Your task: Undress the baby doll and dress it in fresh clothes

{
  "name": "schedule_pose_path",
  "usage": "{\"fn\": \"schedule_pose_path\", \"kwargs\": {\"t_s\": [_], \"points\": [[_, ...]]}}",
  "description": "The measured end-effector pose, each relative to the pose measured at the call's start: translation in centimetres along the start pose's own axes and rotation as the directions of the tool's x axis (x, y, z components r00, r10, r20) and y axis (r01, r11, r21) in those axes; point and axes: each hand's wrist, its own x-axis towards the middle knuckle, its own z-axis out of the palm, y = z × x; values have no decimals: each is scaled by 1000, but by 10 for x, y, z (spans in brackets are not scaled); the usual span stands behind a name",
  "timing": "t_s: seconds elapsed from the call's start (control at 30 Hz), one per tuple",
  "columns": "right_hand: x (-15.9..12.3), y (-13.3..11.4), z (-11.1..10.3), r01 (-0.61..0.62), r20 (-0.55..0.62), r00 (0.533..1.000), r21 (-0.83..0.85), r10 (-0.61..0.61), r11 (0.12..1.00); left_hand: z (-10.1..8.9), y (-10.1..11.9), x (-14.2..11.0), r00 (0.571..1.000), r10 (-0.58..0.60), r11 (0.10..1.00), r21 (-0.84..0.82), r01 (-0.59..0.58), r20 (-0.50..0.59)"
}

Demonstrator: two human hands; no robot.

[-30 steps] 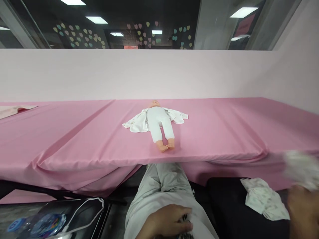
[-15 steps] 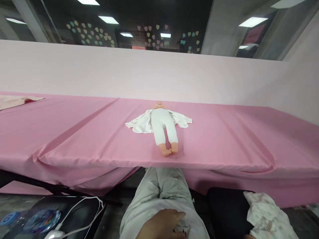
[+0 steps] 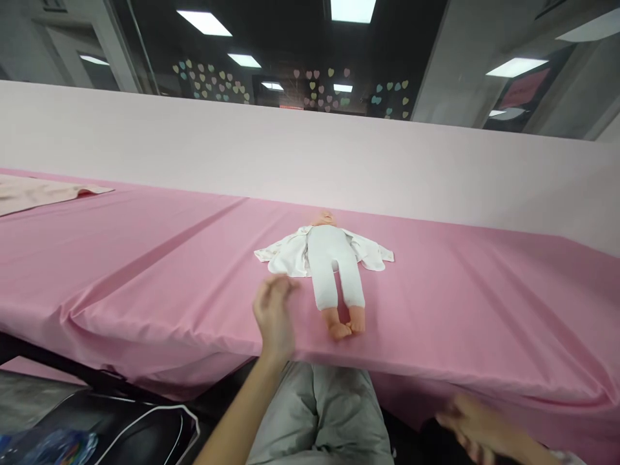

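Note:
A baby doll [image 3: 334, 274] in white leggings lies on its back on the pink tablecloth [image 3: 145, 258], feet toward me, with an open white garment [image 3: 285, 258] spread under its torso. My left hand [image 3: 274, 316] is raised over the table's front edge, just left of the doll's legs, fingers loosely curled and empty. My right hand [image 3: 477, 429] is low at the bottom right, below the table edge, blurred, with nothing visible in it.
A pale pink partition [image 3: 310, 161] runs along the back of the table. A light pink cloth [image 3: 43, 190] lies at the far left. A black bag with a white cable [image 3: 135, 429] sits on the floor at the lower left. My grey trousers [image 3: 320, 420] show below.
My left hand has left my lap and risen to the table edge beside the doll's legs. My right hand has come into view at the bottom right. The camera has tilted up slightly.

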Motion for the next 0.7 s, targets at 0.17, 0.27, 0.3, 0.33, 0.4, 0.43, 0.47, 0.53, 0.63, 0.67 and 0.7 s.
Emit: {"fn": "schedule_pose_path", "kwargs": {"t_s": [0.17,0.27,0.3,0.33,0.4,0.43,0.47,0.53,0.63,0.67,0.7], "points": [[147,-118,-9,538,356,787,1,-504,843,47,-78,125,988,64,910,414,-1,-138],[243,-190,25,666,135,731,-352,-668,658,57,-121,157,1000,-8,635,773,7,-2],[271,-206,43,654,149,720,-472,-678,591,58,-132,162,1000,-19,546,838,-8,22],[295,-219,62,624,209,731,-589,-649,514,58,-141,166,999,-24,464,885,-17,32],[333,-232,100,609,228,734,-640,-640,470,58,-155,174,999,-20,313,950,-20,27],[346,-235,116,604,238,736,-655,-634,455,57,-160,178,1000,-20,243,970,-11,17],[356,-237,130,603,237,735,-658,-636,451,56,-163,183,1000,-19,179,984,-8,11],[367,-237,148,595,236,735,-674,-635,438,54,-166,192,999,7,82,996,-40,39],[372,-236,156,573,219,737,-704,-639,420,48,-165,202,988,63,21,990,-142,140],[373,-235,156,562,209,739,-715,-640,416,45,-163,203,985,73,24,987,-161,159],[373,-235,156,549,195,742,-725,-641,416,43,-162,204,983,76,38,984,-173,169]]}}
